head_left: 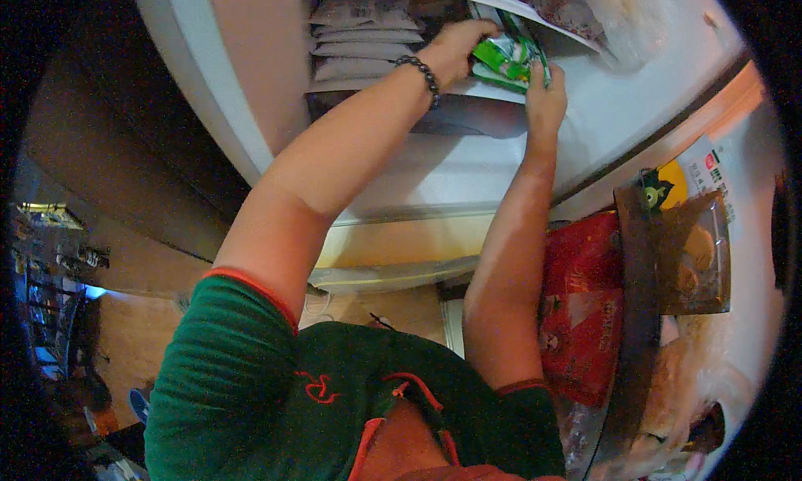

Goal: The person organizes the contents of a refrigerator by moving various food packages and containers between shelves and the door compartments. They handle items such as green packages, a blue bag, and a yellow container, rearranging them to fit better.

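Both my arms reach up into an open refrigerator compartment. Between my hands is a shiny green packet [506, 57] with a white and colored print. My left hand [455, 50], with a dark beaded bracelet [420, 73] at the wrist, is closed on the packet's left upper edge. On the other side my right hand [546, 95] grips the packet's right edge, fingers up along it. More green packaging shows directly behind and below the packet; I cannot tell whether it is a separate piece. Pale flat packs [368, 40] lie stacked on the shelf left of my left hand.
A white shelf edge [535, 15] runs just above my hands, with clear plastic wrapping [631, 21] on its right. The open door on the right holds a red bag [582, 310] and a brown package [695, 251]. A transparent drawer edge [393, 275] lies below my arms.
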Demonstrator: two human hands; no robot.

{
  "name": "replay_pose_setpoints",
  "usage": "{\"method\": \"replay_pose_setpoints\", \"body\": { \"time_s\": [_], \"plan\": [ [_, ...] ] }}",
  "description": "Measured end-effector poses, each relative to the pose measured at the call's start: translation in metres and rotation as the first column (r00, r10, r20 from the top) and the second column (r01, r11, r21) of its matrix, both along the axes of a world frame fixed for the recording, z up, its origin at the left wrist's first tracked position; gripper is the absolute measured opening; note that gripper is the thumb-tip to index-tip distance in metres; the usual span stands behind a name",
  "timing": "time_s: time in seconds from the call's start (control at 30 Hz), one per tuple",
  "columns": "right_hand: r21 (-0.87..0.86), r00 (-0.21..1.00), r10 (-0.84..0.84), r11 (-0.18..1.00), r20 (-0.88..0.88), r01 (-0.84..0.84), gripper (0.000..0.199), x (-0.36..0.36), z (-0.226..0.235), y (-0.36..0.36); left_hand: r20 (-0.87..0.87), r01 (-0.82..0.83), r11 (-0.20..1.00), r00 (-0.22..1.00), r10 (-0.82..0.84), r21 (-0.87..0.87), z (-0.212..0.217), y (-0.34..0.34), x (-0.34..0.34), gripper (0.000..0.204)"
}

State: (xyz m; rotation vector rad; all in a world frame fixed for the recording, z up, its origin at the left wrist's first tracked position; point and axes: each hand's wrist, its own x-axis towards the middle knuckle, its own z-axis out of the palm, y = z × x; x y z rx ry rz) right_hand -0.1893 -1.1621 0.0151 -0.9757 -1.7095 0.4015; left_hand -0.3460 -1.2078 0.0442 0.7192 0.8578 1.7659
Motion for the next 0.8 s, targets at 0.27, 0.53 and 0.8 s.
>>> {"method": "replay_pose_setpoints", "body": {
  "time_s": [0.27, 0.53, 0.8],
  "plan": [
    [0.148, 0.993, -0.070, 0.987, 0.090, 0.056, 0.053, -0.011, -0.012, 0.009, 0.023, -0.321, 0.937, 0.947, 0.321, 0.134, 0.024, 0.033, -0.032, 0.018],
    [0.134, 0.981, -0.138, 0.984, 0.139, 0.119, 0.053, -0.008, -0.014, 0.012, 0.062, -0.422, 0.886, 0.906, 0.418, 0.193, 0.019, 0.108, -0.057, 0.017],
    [0.221, 0.972, -0.174, 0.966, 0.159, 0.137, 0.062, -0.011, -0.017, 0.008, 0.023, -0.404, 0.894, 0.913, 0.408, 0.192, 0.013, 0.113, -0.049, 0.017]
  ]
}}
